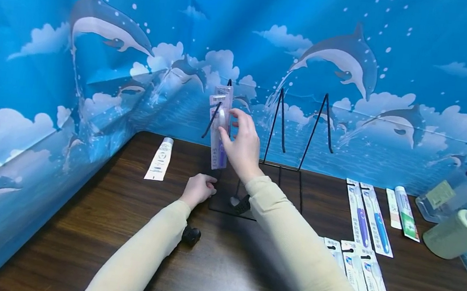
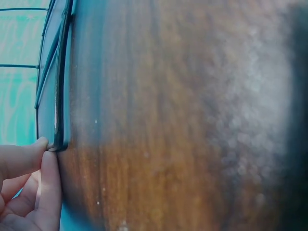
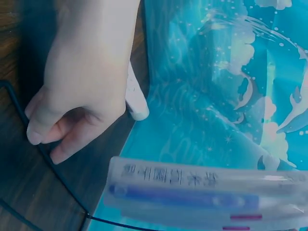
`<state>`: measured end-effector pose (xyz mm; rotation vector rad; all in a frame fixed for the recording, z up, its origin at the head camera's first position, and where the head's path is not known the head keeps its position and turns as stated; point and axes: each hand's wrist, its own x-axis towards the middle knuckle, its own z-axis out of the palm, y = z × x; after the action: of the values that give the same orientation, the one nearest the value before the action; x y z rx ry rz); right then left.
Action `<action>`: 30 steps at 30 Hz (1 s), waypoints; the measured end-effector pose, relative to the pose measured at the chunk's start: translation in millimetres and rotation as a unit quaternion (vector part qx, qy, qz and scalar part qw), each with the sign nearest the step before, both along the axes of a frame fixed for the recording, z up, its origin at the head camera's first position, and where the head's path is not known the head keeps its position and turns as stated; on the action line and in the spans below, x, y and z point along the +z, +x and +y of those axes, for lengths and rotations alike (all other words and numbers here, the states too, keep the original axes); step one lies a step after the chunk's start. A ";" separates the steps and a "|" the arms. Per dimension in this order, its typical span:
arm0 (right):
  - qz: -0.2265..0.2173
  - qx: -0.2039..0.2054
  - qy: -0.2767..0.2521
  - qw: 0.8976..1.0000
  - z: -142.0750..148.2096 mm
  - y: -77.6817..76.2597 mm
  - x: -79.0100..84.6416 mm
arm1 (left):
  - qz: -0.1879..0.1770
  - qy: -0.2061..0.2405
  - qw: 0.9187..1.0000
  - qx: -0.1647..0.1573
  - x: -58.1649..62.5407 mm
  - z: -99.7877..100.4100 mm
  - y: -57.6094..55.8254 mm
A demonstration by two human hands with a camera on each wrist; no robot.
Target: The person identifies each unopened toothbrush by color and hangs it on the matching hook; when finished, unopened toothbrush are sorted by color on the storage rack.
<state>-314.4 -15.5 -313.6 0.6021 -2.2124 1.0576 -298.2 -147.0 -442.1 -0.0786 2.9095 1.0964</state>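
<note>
A black wire rack (image 1: 302,192) stands on the dark wooden table, its hooks rising at the back. My left hand (image 1: 199,189) pinches the front corner of the rack's base; the left wrist view shows thumb and forefinger (image 2: 50,178) at that wire corner (image 2: 58,139). Two packaged toothbrushes hang one behind the other on the leftmost hook; the front pack (image 1: 216,148), with a purple brush, is tilted. My right hand (image 1: 244,144) holds its right edge, thumb across the front. In the right wrist view the toothbrush pack (image 3: 192,192) shows but the holding fingers are mostly hidden.
A white tube (image 1: 160,160) lies at the left. On the right lie several packaged toothbrushes (image 1: 374,219), a toothpaste tube (image 1: 406,213) and a slim box (image 1: 393,208). Beyond them are a green bottle (image 1: 448,237) and a clear bottle (image 1: 448,196). A dolphin-print curtain (image 1: 246,32) hangs behind.
</note>
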 end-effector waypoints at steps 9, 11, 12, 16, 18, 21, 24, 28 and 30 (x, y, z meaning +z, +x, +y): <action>0.043 0.006 0.040 0.998 25.2 13.8 3.2 | 0.000 -0.005 1.000 0.020 1.4 3.1 -1.5; 0.050 0.012 0.051 0.997 31.4 18.4 2.8 | -0.003 -0.007 1.000 0.023 2.4 4.7 -1.9; 0.051 0.016 0.054 0.997 34.2 21.0 2.3 | -0.005 -0.007 1.000 0.025 2.7 5.0 -2.0; 0.044 0.028 0.062 0.997 48.0 30.5 -0.9 | -0.014 0.001 0.999 0.035 3.1 5.9 -2.8; 0.037 0.032 0.063 0.997 56.5 34.2 -3.3 | -0.016 0.003 0.999 0.039 3.5 6.4 -2.9; 0.025 0.036 0.062 0.997 69.7 38.4 -7.0 | -0.011 -0.003 0.999 0.040 3.8 7.6 -3.2; 0.013 0.033 0.059 0.998 83.4 41.6 -12.0 | -0.008 -0.010 0.999 0.041 4.6 9.4 -3.2; 0.006 0.022 0.062 0.998 105.0 45.7 -20.9 | -0.009 -0.005 0.999 0.042 5.7 10.9 -2.7; 0.008 0.009 0.067 0.998 118.6 46.3 -26.2 | -0.009 -0.002 0.999 0.043 6.4 11.2 -2.2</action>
<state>-268.1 103.0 -339.8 0.6884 -2.2809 0.9141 -300.5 -135.8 -435.7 -0.2139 2.9170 1.0968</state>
